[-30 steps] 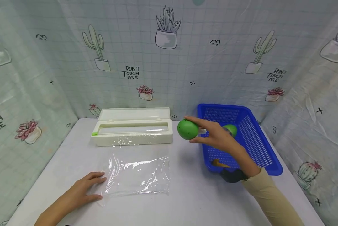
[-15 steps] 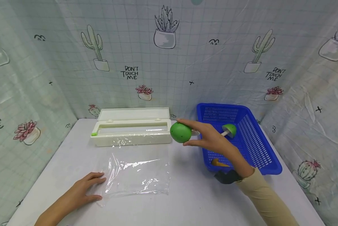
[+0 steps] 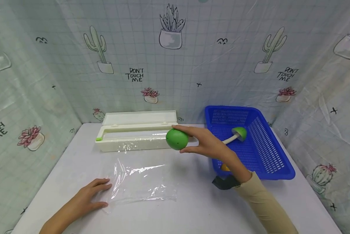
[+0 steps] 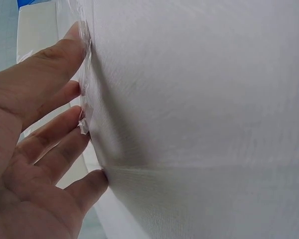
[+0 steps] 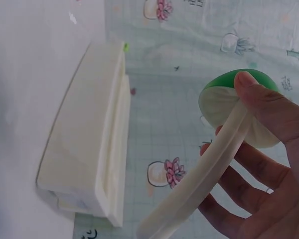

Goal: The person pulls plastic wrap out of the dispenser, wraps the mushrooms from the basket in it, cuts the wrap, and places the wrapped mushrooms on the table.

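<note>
My right hand [image 3: 205,143] holds up a mushroom [image 3: 176,139] with a green, dark-speckled cap and a long pale stem [image 5: 209,159]. Its thumb presses on the cap in the right wrist view, with other fingers behind the stem. In the head view the cap overlaps the right end of a long white cling film dispenser [image 3: 137,147], whose lid is up. A sheet of clear cling film [image 3: 143,183] runs from it onto the white table. Fingertips of my left hand [image 3: 84,196] touch the film's left edge, fingers spread and loosely bent.
A blue basket [image 3: 280,174] stands at the right. Inside lie another green-capped mushroom [image 3: 240,132] and a small orange-yellow thing [image 3: 225,167], partly hidden by the right forearm. Printed curtains [image 3: 198,55] bound the table at the back and sides.
My right hand has carried the green mushroom left from beside the basket to over the dispenser's right end. More of the mushroom in the basket now shows. The left hand stays put.
</note>
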The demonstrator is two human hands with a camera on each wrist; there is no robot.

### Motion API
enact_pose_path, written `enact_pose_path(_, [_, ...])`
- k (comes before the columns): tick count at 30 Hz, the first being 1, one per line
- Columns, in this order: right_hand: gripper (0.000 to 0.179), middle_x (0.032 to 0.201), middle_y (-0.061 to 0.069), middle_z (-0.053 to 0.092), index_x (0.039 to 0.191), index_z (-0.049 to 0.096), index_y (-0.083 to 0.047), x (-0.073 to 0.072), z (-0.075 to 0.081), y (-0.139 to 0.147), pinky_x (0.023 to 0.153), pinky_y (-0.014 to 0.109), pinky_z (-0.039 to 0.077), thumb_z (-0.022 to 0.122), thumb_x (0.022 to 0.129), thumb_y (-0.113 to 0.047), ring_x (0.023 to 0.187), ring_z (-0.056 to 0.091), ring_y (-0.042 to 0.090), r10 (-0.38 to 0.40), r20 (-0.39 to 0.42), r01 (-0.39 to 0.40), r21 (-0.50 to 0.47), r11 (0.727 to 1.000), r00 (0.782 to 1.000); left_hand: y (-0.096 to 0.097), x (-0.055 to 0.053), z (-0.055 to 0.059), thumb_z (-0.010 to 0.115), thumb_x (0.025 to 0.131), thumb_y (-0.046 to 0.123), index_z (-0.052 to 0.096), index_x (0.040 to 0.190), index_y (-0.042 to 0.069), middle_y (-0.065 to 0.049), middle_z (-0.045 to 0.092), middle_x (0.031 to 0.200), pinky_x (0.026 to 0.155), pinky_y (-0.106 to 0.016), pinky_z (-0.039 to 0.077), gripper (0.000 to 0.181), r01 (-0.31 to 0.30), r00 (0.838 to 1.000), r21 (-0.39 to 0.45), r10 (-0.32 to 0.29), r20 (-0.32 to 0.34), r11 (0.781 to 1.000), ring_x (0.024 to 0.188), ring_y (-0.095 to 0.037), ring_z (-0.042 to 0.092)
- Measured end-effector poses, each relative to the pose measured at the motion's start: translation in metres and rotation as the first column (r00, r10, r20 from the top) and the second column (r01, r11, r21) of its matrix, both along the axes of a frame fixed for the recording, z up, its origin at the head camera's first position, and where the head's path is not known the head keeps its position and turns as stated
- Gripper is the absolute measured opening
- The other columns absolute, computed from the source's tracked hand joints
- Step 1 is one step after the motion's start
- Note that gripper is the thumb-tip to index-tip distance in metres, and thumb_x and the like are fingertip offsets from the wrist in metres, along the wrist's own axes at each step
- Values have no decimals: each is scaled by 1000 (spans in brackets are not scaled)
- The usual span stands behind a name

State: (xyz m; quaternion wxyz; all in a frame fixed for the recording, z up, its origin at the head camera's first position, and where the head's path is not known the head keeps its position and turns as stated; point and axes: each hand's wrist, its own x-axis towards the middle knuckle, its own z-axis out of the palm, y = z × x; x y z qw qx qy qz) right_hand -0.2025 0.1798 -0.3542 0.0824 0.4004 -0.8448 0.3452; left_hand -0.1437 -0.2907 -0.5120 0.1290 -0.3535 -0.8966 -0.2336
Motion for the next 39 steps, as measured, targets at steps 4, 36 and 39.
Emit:
enact_pose_path(4, [80,143,3,60,152,48,-15,0,-2,-8,101,37,53,87,82,-20,125,60,16,26,8,-27,19,999,1000,2,0,2,94,62,27,73,117,4,-10,63,125,102,2,22,63,-14,1000,-12,14,14,1000,116,-21,60])
enact_pose_path(36, [77,106,-13,69,150,52,-26,-7,-61,-129,77,12,48,86,82,-40,91,63,4,132,206,-181,245,952,970,0,-3,-3,95,58,24,73,115,4,-9,63,123,103,2,21,65,8,999,9,-8,-33,1000,118,-12,56])
enact_pose_path(39, [77,102,-14,68,150,51,-26,-10,-66,-141,76,10,48,84,83,-42,90,61,-2,148,218,-204,263,943,965,0,-4,-3,95,58,22,73,115,3,-9,62,123,104,1,21,64,15,999,15,-14,-39,1000,118,-10,55])
